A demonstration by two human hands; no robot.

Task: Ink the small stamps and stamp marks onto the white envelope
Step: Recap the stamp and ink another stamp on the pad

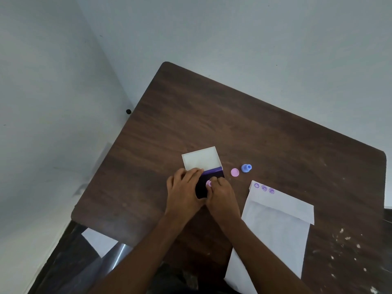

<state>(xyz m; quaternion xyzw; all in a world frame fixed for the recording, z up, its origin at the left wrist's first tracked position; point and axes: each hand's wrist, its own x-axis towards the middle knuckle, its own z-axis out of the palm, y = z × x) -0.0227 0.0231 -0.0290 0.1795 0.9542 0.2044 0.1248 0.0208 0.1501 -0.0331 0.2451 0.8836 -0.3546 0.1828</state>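
Note:
An open ink pad (pixel 213 175) with a dark purple pad and a raised white lid (pixel 200 159) sits mid-table. My left hand (pixel 183 187) rests on its left edge and holds it down. My right hand (pixel 221 195) pinches a small pink stamp (pixel 208 183) and presses it onto the dark pad. A pink round cap (pixel 234 172) and a blue stamp (pixel 246 168) stand just right of the ink pad. The white envelope (pixel 275 228) lies to the right, with three purple marks (pixel 264 188) along its top flap.
The brown wooden table (pixel 212 115) stands against pale walls. White flecks (pixel 347 247) are scattered over its right side. Below the table's left edge a white sheet (pixel 99 240) and a metal leg (pixel 118 255) show.

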